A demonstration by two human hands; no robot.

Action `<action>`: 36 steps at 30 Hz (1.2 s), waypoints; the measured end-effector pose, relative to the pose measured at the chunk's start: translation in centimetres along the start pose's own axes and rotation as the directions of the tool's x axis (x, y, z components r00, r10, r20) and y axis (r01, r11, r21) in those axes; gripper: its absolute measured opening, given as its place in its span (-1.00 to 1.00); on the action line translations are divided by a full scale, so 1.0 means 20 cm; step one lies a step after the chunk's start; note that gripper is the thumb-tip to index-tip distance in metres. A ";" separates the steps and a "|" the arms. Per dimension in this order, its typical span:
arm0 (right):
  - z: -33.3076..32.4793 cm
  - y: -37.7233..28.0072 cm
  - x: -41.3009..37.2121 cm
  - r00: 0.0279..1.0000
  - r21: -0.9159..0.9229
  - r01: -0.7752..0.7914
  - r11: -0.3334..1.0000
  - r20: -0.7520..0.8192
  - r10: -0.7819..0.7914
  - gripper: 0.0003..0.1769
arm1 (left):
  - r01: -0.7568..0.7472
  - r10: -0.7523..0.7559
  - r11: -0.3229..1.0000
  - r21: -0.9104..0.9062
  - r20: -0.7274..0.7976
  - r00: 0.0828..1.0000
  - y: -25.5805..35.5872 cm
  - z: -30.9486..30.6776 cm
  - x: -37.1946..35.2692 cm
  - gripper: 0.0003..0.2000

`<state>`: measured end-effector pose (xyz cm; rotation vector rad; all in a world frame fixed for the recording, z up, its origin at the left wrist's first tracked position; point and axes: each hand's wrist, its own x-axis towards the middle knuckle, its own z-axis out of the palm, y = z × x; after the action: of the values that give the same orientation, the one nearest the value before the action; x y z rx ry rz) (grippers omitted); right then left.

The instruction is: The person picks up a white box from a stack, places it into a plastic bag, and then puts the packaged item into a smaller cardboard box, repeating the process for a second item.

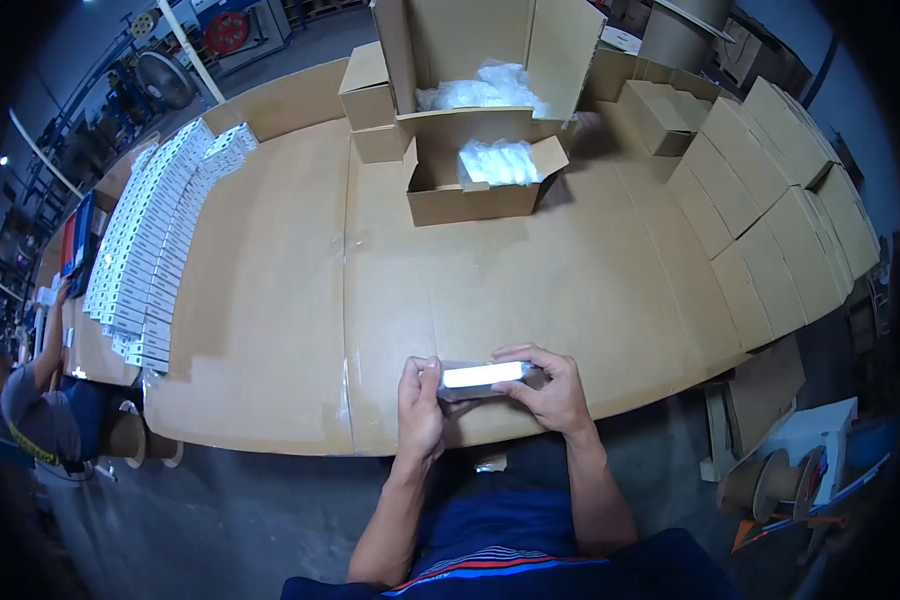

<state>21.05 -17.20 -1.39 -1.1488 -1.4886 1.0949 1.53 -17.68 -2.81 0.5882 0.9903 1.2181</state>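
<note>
A small white box in what looks like a clear plastic bag [482,376] is held between my two hands, just above the table's front edge. My left hand [422,408] grips its left end, thumb on top. Around the right end, my right hand [550,388] has its thumb and fingers closed. Beyond them on the cardboard-covered table [450,290] stands an open carton [472,207] with plastic-wrapped items [500,163] inside.
Stacked small white boxes [155,235] line the table's left side. Behind the open carton is a larger open box [470,40] holding wrapped items. Closed cartons [760,200] are stacked at right. A person [30,400] is at far left; spools [770,485] stand lower right.
</note>
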 end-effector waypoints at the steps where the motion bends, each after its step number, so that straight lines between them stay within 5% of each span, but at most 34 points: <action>1: -0.01 0.01 0.00 1.000 -0.015 0.026 1.000 -0.007 -0.026 -0.69 | -0.023 0.023 1.000 -0.014 0.010 1.000 0.03 0.01 -0.01 -0.74; 3: -0.03 0.02 0.01 1.000 0.019 0.028 0.999 -0.003 -0.028 -0.70 | -0.072 0.073 0.996 -0.043 0.031 0.997 0.10 0.06 -0.06 -0.67; 6: -0.04 0.02 0.02 0.996 0.003 0.086 0.996 0.002 -0.086 -0.72 | -0.405 0.307 0.836 0.371 0.296 0.904 0.12 0.04 -0.06 -0.52; 9: -0.07 0.00 0.03 0.989 -0.098 0.150 0.984 0.023 -0.148 -0.71 | -0.446 0.236 0.769 0.458 0.445 0.864 0.11 -0.01 -0.03 -0.49; 10: -0.08 -0.01 0.03 0.985 -0.138 0.174 0.975 0.035 -0.171 -0.70 | -0.273 0.108 0.837 0.473 0.347 0.932 0.15 0.02 -0.07 -0.64; 15: -0.10 -0.11 0.05 0.972 -0.343 0.230 0.911 0.043 -0.230 -0.68 | -0.247 0.143 0.898 0.364 0.289 0.947 0.04 -0.02 -0.04 -0.76; 18: -0.09 -0.22 0.06 0.983 -0.252 0.152 0.956 -0.062 -0.173 -0.66 | -0.229 0.122 0.892 0.389 0.280 0.952 0.06 -0.04 -0.02 -0.78; 25: -0.19 -0.27 0.17 0.866 -0.401 0.418 0.815 0.446 -0.224 -0.75 | -0.269 0.122 0.868 0.418 0.345 0.931 0.13 -0.04 0.00 -0.78; 26: -0.20 -0.31 0.18 0.880 -0.380 0.323 0.867 0.457 -0.128 -0.78 | -0.258 0.106 0.867 0.425 0.349 0.931 0.14 -0.04 0.01 -0.77; 31: -0.21 -0.35 0.31 0.866 -0.370 0.386 0.845 0.461 -0.194 -0.81 | -0.269 0.098 0.838 0.474 0.354 0.930 0.17 -0.06 0.18 -0.70; 32: -0.22 -0.35 0.35 0.875 -0.381 0.381 0.842 0.442 -0.196 -0.81 | -0.262 0.096 0.812 0.522 0.323 0.942 0.19 -0.05 0.23 -0.62; 35: -0.27 -0.34 0.50 0.941 -0.492 0.339 0.802 0.195 -0.278 -0.80 | -0.606 0.477 0.204 0.769 0.463 0.747 0.29 0.00 0.38 -0.54; 36: -0.28 -0.35 0.57 0.953 -0.502 0.299 0.812 0.103 -0.287 -0.80 | -0.619 0.470 0.114 0.777 0.507 0.723 0.35 0.00 0.45 -0.41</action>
<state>23.94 -6.67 8.05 -1.2007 -1.9720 0.5041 -1.69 -7.20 0.13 2.1507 1.3716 1.0859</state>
